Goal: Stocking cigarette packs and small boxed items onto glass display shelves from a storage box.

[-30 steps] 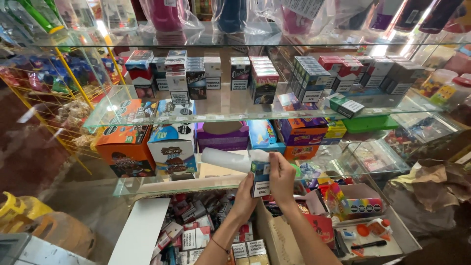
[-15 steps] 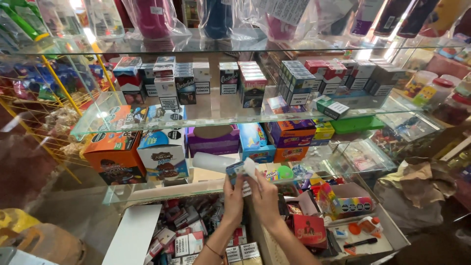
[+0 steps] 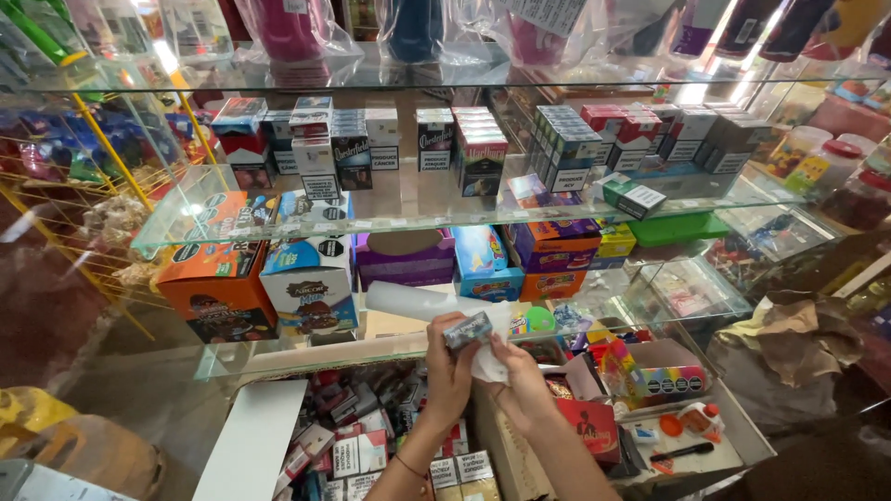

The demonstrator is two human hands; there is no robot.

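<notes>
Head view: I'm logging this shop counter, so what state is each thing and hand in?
Left hand: grip shut on small pack, held up.
Right hand: holding white cloth against the pack.
White roll: lying on its side.
Purple box: open at the front.
Packs on glass shelf: standing upright in rows.
Lower carton: flap open.

cigarette packs line a glass shelf above colourful boxes.

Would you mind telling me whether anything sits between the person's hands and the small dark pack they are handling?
Nothing visible does. The left hand already grips the small dark pack, and the right hand presses a white cloth against its underside, above the open box of packs.
</notes>
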